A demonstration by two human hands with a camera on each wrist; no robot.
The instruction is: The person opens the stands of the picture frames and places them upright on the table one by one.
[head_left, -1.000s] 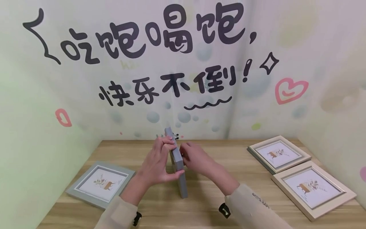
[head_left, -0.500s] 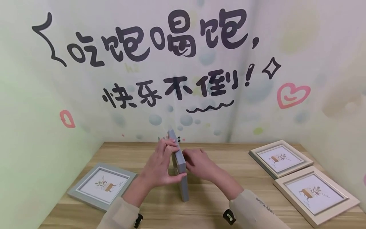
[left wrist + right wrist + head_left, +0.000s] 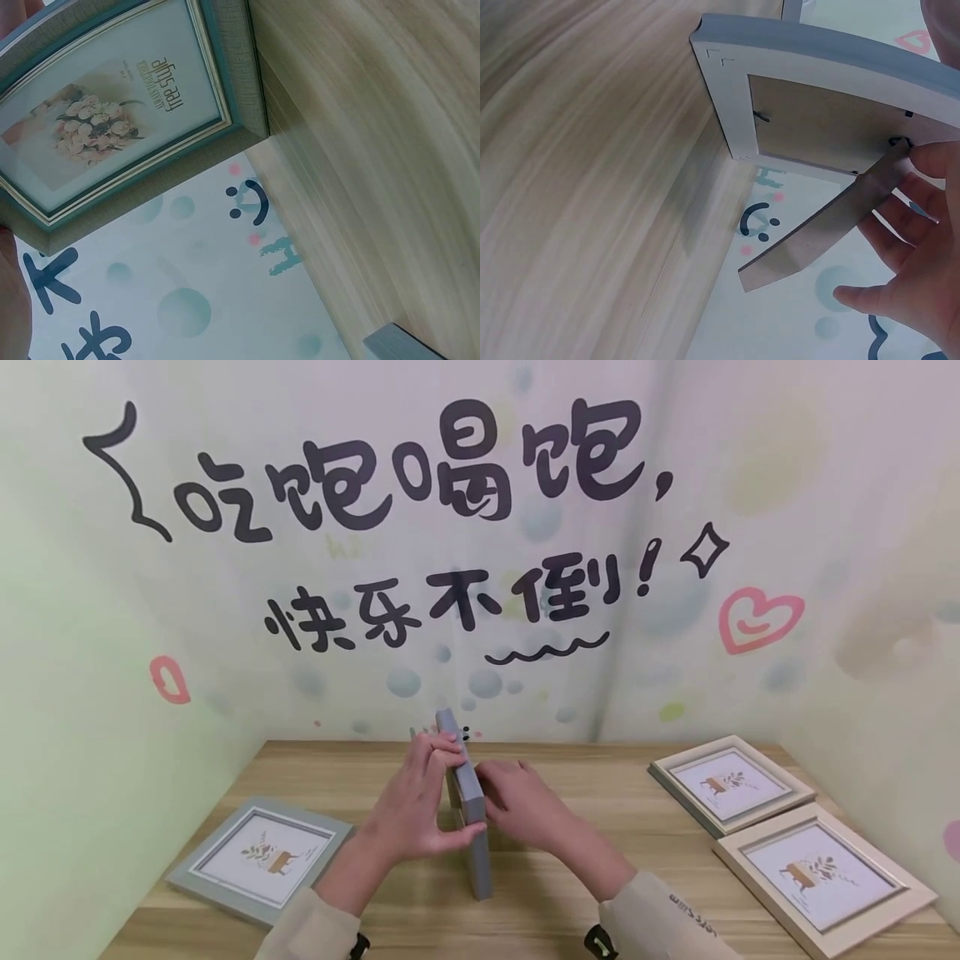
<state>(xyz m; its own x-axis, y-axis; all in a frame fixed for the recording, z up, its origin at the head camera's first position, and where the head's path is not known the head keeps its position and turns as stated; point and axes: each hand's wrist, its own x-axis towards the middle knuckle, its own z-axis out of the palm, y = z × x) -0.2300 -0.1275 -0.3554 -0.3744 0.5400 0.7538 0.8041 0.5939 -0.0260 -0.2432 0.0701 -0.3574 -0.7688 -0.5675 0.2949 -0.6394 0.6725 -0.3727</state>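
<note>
A grey picture frame (image 3: 471, 789) stands upright on the table, seen nearly edge-on in the head view. My left hand (image 3: 408, 802) grips it from the left, fingers over its top edge and thumb against the near side. Its front, with a print of pale flowers (image 3: 97, 127), shows in the left wrist view. Behind it, my right hand (image 3: 528, 802) works at the back board. In the right wrist view that hand's fingers pinch the fold-out stand (image 3: 810, 229) near its hinge, the stand angled away from the back. The right fingers are partly hidden in the head view.
A grey frame (image 3: 191, 864) lies face up at the left on the wooden table (image 3: 585, 914). Two cream frames, a far one (image 3: 678, 756) and a nearer one (image 3: 870, 914), lie at the right. A printed curtain (image 3: 375, 702) closes off the back.
The scene has shifted slightly down in the head view. Both hands and the upright frame keep nearly the same pose.
</note>
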